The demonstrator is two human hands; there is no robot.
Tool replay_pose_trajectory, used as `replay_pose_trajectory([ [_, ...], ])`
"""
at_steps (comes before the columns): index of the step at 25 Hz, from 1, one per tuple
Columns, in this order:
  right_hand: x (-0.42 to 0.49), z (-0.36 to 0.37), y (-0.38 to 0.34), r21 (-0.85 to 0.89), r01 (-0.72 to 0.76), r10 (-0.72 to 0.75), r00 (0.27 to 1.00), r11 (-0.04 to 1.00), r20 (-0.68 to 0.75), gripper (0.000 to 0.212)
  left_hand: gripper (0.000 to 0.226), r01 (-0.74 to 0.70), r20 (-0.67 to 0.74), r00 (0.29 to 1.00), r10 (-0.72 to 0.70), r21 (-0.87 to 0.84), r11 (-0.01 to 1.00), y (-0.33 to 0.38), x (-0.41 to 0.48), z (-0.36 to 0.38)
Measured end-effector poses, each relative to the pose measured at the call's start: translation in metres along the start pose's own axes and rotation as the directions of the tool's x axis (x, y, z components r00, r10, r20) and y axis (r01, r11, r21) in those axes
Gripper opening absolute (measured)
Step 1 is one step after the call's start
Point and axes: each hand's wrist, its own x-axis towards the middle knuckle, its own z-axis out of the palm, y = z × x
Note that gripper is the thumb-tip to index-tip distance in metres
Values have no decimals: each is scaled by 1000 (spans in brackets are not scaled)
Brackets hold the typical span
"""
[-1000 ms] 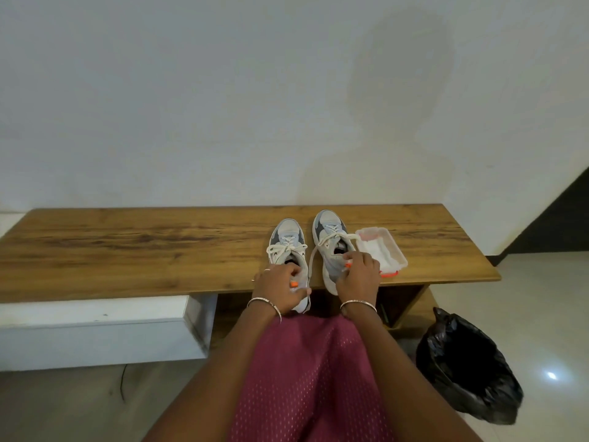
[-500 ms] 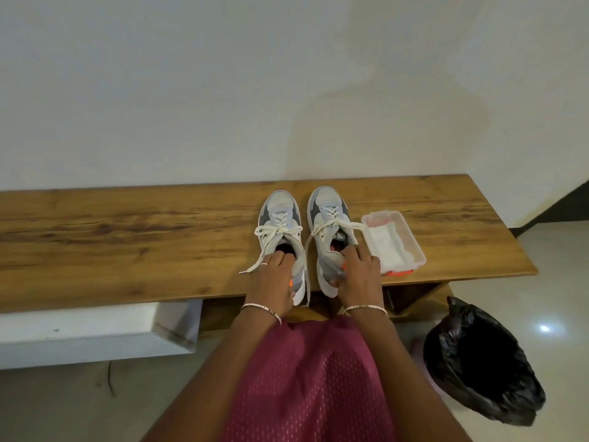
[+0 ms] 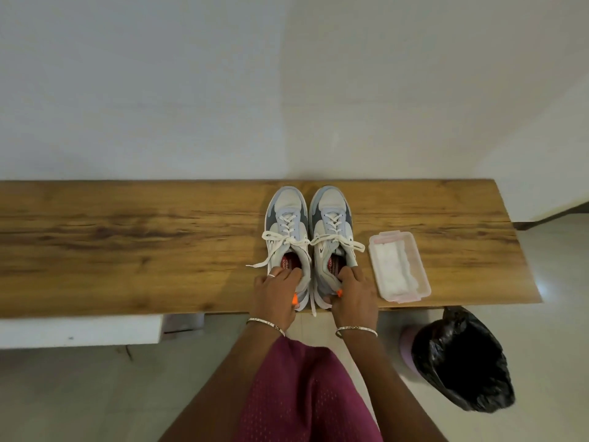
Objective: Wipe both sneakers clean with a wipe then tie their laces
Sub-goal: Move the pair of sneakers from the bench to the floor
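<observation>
Two grey-and-white lace-up sneakers, a left sneaker point(image 3: 287, 212) and a right sneaker point(image 3: 330, 208), are set side by side on a long brown wooden bench point(image 3: 127, 234), with the toes pointed away from the hands toward a white wall point(image 3: 287, 90). The heel of the left sneaker is gripped by the left hand point(image 3: 275, 295): the fingers are curled over the collar into the opening and the thumb is laid against the inner side of the heel. The heel of the right sneaker is held in the same way by the right hand point(image 3: 353, 295). Orange-painted nails are seen on both thumbs, and a thin metal bangle point(image 3: 266, 323) is worn on each wrist.

Flat white laces point(image 3: 287, 242) are spread in bow-like loops across each tongue, just beyond the fingertips; whether they are knotted cannot be told. One loose end is trailed on the bench just left of the left hand, and another is hung between the two hands over the near edge.

Near the right hand, on its right and apart from it, a clear rectangular plastic box point(image 3: 414, 260) with pink clips is placed on the bench, and folded white wipes point(image 3: 393, 272) are laid inside it. Below and right of that hand, a lilac bin point(image 3: 406, 349) lined with a black plastic bag point(image 3: 459, 362) is stood on the pale floor point(image 3: 63, 393). A maroon mesh garment point(image 3: 302, 393) is seen between the forearms.
</observation>
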Motion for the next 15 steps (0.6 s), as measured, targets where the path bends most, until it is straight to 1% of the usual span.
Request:
replay_pose_trajectory([
  [3, -15, -26, -11, -12, -66, 67, 993, 998, 94, 39, 49, 41, 94, 995, -43, 23, 999, 10, -17, -26],
  [6, -45, -59, -24, -58, -81, 89, 982, 995, 169, 37, 47, 49, 139, 989, -51, 19, 999, 22, -50, -58],
  [9, -75, -85, -36, -89, -65, 82, 976, 994, 201, 35, 46, 74, 154, 985, -74, 0, 997, 38, -81, -79],
  [12, -98, -105, -42, -111, -16, 42, 970, 994, 240, 33, 43, 118, 135, 984, -114, -20, 993, 48, -110, -94],
  [15, -123, -113, -39, -114, 17, 18, 954, 993, 298, 35, 44, 139, 186, 973, -135, -9, 990, 49, -143, -100],
])
